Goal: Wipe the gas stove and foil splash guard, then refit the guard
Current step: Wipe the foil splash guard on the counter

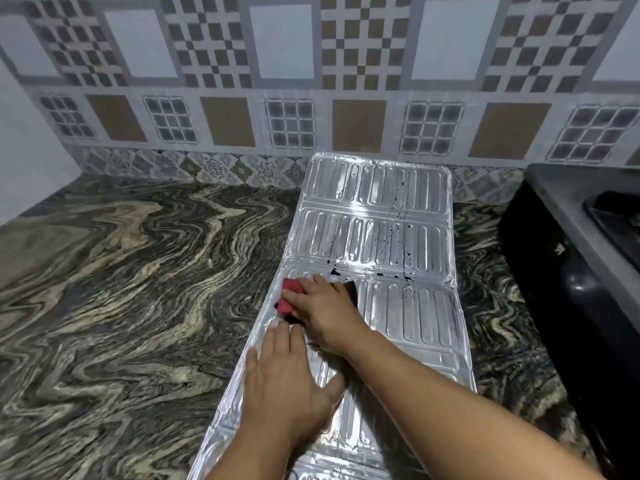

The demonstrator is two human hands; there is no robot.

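Note:
The foil splash guard point(377, 216) lies unfolded and flat on the counter, its ribbed silver panels running from the front edge toward the wall. Dark specks and drips mark its upper panels. My right hand point(325, 313) presses a red cloth point(290, 299) onto the guard's left side, near a fold. Flat on the guard's near-left part rests my left hand point(284, 382), fingers spread, holding nothing. The black gas stove point(571, 271) stands at the right edge, only partly in view.
A swirled brown-and-black granite counter point(138, 289) stretches to the left of the guard. A patterned tiled wall point(277, 116) rises behind. A narrow strip of counter separates the guard from the stove.

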